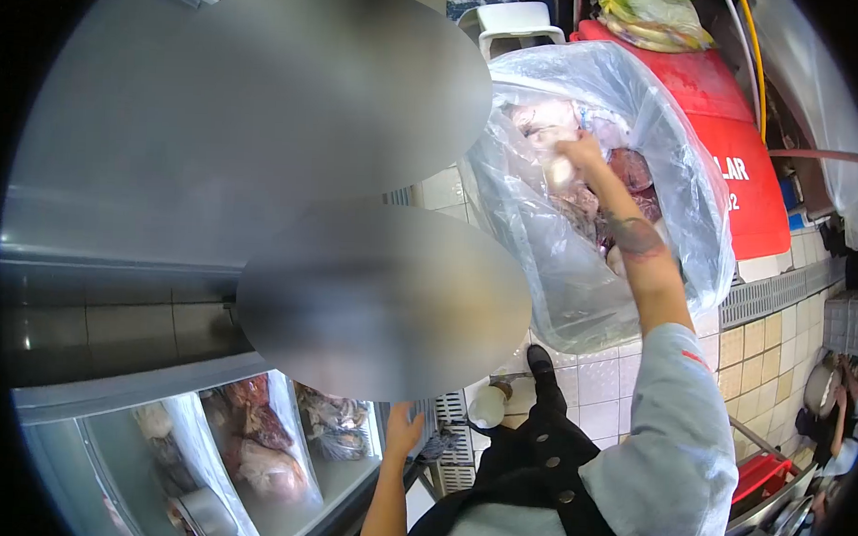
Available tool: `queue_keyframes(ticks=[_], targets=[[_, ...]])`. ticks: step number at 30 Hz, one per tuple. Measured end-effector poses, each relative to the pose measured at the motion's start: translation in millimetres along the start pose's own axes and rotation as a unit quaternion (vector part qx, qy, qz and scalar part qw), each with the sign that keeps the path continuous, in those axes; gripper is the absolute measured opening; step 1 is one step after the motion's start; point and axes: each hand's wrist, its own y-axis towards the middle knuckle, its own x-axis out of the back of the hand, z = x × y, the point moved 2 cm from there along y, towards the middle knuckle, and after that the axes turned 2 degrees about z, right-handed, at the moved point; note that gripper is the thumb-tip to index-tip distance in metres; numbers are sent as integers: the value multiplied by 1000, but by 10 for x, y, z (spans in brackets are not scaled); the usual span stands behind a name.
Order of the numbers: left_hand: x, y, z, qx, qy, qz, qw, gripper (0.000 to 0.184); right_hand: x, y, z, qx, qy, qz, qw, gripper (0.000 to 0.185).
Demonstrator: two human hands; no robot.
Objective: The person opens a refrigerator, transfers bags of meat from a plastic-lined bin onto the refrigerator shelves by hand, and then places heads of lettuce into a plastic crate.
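My right hand (581, 152) reaches into a large clear plastic bag (524, 257). Its fingers are closed on a pale piece of plastic-wrapped meat (558, 172). Dark red wrapped meat (629, 169) lies beside it in the bag. My left hand (403, 430) is low in the view, by the edge of an opened fridge or freezer compartment (346, 473). Its thumb stands apart from the fingers and nothing shows in it; a blurred patch borders the fingertips. Inside that compartment are bagged red meat (256, 418), a pale wrapped piece (269, 468) and more clear packets (337, 421).
A red lidded bin (727, 118) stands behind the bag, with a yellowish plastic bag (657, 19) on top. A white stool (513, 23) is at the back. Floor drain grates (768, 297) cross the tiles. Another person's arm (839, 424) holds a round pan (822, 388) at far right. Large blurs hide the centre-left.
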Motion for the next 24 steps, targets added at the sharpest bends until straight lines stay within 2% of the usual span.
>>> queue_keyframes(ticks=[1,2,3,5,6,8,9,11,12,13,15,16,17,20,21,23,24], targets=[[15,104,-214,-34,-27,1,999,40,214,-150,238,7,6,19,1000,62],[66,200,-474,-23,-86,18,996,41,436,-347,497,13,12,36,999,56],[105,309,-728,-14,-145,35,989,42,630,-580,744,62,-30,20,997,51],[44,528,-1109,-53,-353,78,931,38,894,-1136,1197,164,-84,19,983,43],[85,596,-1404,-73,-388,97,914,41,969,-1443,1398,216,-96,36,971,41],[207,690,-2044,-132,-468,147,862,49,969,-2172,1810,284,-208,21,936,43],[247,727,-2330,-170,-510,176,824,54,928,-2441,1885,315,-219,38,923,42],[287,710,-2740,-125,-684,225,683,64,745,-3038,1994,358,-221,83,903,42],[293,681,-2850,-135,-732,237,624,68,590,-3369,2010,370,-211,111,898,42],[299,647,-2905,-146,-777,243,562,72,391,-3672,1920,427,-206,123,872,46],[112,557,-2561,-110,-821,211,519,79,33,-4284,1749,397,-193,233,867,49],[-54,516,-2181,-61,-823,178,535,83,-142,-4519,1643,376,-178,297,859,50],[-101,340,-1889,-31,-839,163,519,89,-288,-4685,1501,339,-159,335,864,50],[-592,-124,-901,-30,-877,47,478,98,-945,-4987,877,248,-83,445,856,49],[-700,-271,-657,-18,-856,5,517,102,-1202,-5084,575,228,-44,467,853,48],[-874,-391,-76,-3,-855,-56,516,104,-1673,-5289,-24,140,8,525,839,53],[-1003,-432,166,6,-855,-81,513,105,-1851,-5400,-261,196,-46,509,837,57]])
